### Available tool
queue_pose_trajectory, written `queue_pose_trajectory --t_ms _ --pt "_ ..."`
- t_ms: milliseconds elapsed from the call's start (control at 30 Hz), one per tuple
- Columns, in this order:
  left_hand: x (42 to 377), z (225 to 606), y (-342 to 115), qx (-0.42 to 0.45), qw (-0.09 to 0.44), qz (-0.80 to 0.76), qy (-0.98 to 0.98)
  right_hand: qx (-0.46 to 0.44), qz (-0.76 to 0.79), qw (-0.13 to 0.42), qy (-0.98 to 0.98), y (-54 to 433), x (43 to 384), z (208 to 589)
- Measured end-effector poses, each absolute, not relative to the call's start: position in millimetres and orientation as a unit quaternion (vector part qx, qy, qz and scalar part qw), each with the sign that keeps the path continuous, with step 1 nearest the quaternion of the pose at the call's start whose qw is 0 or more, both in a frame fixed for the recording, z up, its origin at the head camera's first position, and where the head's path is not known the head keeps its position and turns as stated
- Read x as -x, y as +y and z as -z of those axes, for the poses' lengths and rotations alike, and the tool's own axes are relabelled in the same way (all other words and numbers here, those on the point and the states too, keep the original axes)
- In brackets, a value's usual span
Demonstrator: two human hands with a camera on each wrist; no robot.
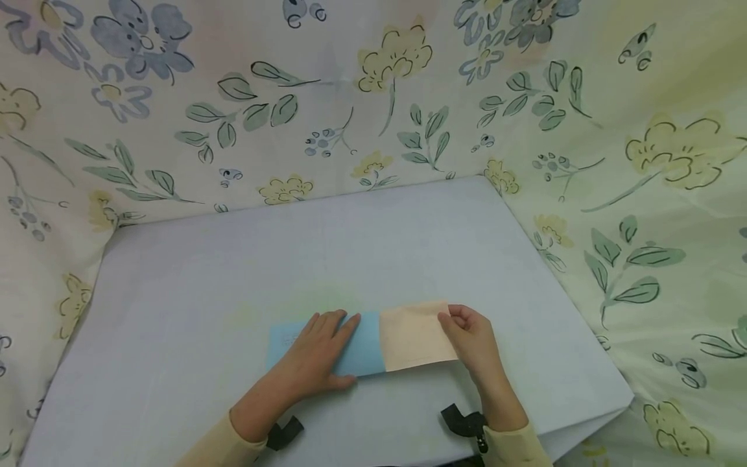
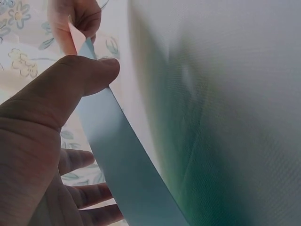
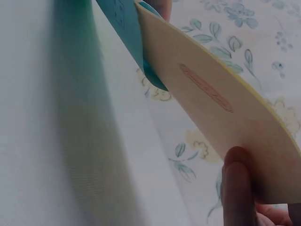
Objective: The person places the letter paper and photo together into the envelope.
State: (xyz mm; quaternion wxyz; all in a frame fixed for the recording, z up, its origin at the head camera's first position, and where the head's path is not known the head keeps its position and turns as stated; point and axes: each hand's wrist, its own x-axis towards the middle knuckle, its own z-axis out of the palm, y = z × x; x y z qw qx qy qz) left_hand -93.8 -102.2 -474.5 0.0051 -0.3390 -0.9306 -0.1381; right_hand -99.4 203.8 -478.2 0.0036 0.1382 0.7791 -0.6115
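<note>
A flat blue paper (image 1: 364,344) and a peach paper (image 1: 415,334) meet end to end, close over the white table. The left hand (image 1: 318,353) lies across the blue paper, its fingers over the upper face. In the left wrist view, the sheet passes between that hand's thumb (image 2: 89,73) and fingers. The right hand (image 1: 474,337) pinches the far right end of the peach paper, thumb on top. A printed red oval shows on the peach underside (image 3: 207,94) in the right wrist view, and blue paper (image 3: 153,77) curls behind its inner end.
The white tabletop (image 1: 292,253) spreads around the papers, with its corner at the right. Floral cloth (image 1: 350,97) hangs behind and at both sides. Black straps (image 1: 467,423) sit at both wrists, beside pale yellow sleeves (image 1: 224,444).
</note>
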Motion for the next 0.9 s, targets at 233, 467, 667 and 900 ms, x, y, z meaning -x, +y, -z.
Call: queue_pose_trajectory --t_ms 233,467,667,900 --pt "95 474 -102 0.344 0.014 0.14 -0.928 -0.122 0.608 -0.017 0.784 199 99 477" --pt "96 475 -102 0.344 0.012 0.142 -0.928 -0.118 0.598 0.001 0.793 194 99 481" --pt "96 477 -101 0.344 0.021 0.137 -0.929 -0.112 0.607 0.008 0.787 191 98 482" --pt "95 476 -101 0.337 0.014 0.135 -0.932 -0.114 0.62 0.012 0.776 184 95 485"
